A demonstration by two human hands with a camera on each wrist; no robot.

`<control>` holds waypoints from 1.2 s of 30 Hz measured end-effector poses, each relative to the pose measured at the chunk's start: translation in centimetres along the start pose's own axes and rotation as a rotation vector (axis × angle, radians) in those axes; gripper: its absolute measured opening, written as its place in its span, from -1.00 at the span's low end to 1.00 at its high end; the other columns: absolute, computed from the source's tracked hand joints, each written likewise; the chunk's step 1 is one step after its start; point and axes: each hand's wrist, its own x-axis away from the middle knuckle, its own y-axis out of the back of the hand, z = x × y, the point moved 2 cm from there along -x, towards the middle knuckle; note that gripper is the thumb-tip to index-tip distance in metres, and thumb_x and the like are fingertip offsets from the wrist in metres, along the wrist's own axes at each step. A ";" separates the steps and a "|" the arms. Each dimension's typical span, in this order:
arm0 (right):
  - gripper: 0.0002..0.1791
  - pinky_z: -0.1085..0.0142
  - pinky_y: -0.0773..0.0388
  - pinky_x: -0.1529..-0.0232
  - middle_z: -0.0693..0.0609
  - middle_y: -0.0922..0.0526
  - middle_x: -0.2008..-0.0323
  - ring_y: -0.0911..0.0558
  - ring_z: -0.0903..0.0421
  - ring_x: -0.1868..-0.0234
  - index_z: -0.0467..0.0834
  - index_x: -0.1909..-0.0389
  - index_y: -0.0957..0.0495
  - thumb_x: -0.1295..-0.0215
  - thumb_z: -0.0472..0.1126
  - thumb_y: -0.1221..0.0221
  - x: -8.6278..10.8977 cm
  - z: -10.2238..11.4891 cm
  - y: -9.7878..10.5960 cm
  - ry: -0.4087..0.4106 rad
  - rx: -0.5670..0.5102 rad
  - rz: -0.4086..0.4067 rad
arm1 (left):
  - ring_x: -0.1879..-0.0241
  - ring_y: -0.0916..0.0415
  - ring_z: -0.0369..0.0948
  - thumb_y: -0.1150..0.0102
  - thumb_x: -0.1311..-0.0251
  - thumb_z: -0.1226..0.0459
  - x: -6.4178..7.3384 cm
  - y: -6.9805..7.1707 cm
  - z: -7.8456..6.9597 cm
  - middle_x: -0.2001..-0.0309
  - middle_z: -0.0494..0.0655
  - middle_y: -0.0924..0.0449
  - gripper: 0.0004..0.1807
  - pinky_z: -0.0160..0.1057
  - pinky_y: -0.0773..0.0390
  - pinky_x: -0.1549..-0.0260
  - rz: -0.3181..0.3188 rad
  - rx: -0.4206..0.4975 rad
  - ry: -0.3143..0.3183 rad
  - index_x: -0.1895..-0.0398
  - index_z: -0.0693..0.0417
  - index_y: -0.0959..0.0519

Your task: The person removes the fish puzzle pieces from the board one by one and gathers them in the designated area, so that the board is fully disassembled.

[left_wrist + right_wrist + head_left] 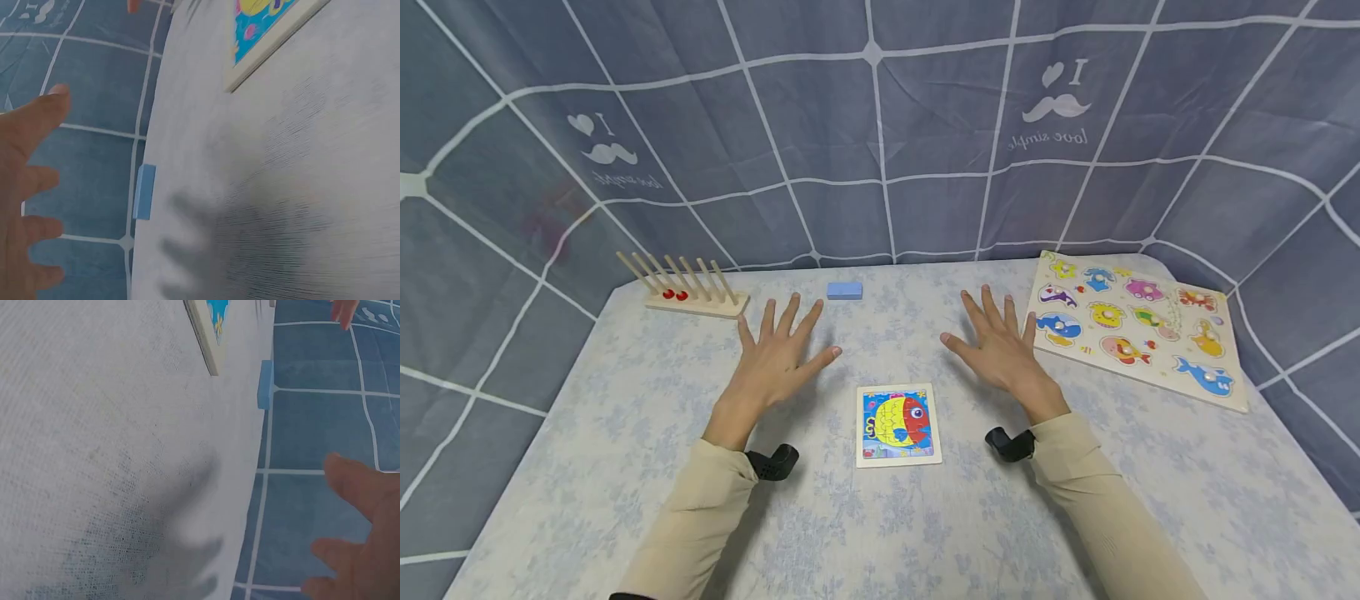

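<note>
Both hands hover over the table with fingers spread and nothing in them; their shadows fall on the cloth. The left hand (775,358) is up and left of a small framed fish jigsaw puzzle (898,425), which lies flat with a yellow and red fish on blue. To the puzzle's upper right is the right hand (1003,354), its little finger overlapping the edge of a large wooden peg puzzle board (1138,321) in the head view. A blue block (845,291) lies farther back between the hands, and also shows in the left wrist view as a blue block (144,192).
At the back left stands a wooden peg rack (696,302) with upright sticks and two red beads. The peg board on the right carries several colourful sea-animal pieces. A patterned cloth (625,467) covers the table, and a grey-blue checked curtain (820,125) hangs behind and at both sides.
</note>
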 end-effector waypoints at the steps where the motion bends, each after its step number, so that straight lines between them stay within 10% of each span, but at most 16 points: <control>1: -0.09 -0.29 0.61 -0.31 -0.09 0.36 -0.57 0.43 -0.25 -0.51 0.01 -0.59 0.19 -0.41 0.33 0.09 0.0 0.0 0.0 0.011 -0.005 -0.003 | -0.50 0.36 0.27 0.14 -0.31 -0.32 0.3 -0.1 -0.1 -0.57 0.13 0.19 -0.11 0.51 0.41 -0.22 0.009 0.012 -0.023 -0.59 -0.15 0.02; 12: -0.33 -0.17 0.00 -0.41 -0.22 -0.26 -0.43 -0.21 -0.19 -0.44 -0.26 -0.40 -0.32 -0.35 -0.07 -0.20 -0.3 0.7 -0.3 0.171 -0.111 -0.011 | -0.44 -0.03 0.26 -0.27 -0.19 -0.12 3.9 -1.9 -1.3 -0.48 0.07 -0.16 -0.21 0.52 0.20 -0.22 0.087 0.161 -0.252 -0.47 -0.16 -0.30; 19: -0.59 0.05 -0.51 -0.10 -0.12 -0.65 -0.08 -0.61 -0.07 -0.09 -0.22 -0.14 -0.61 -0.26 -0.28 -0.29 -0.2 2.6 -1.6 0.263 -0.181 0.098 | -0.40 -0.10 0.28 -0.41 -0.06 -0.06 4.8 -3.0 -2.4 -0.44 0.07 -0.26 -0.31 0.51 0.14 -0.23 0.151 0.217 -0.353 -0.31 -0.18 -0.52; 36: -0.72 0.32 -0.55 0.11 0.03 -0.66 0.18 -0.56 0.13 0.22 -0.21 0.05 -0.66 -0.20 -0.40 -0.32 0.6 8.1 -5.2 0.387 -0.215 0.307 | -0.40 -0.04 0.37 -0.48 0.09 -0.13 5.3 -4.5 -2.7 -0.45 0.08 -0.22 -0.26 0.55 0.06 -0.18 0.200 0.165 -0.398 -0.25 -0.21 -0.57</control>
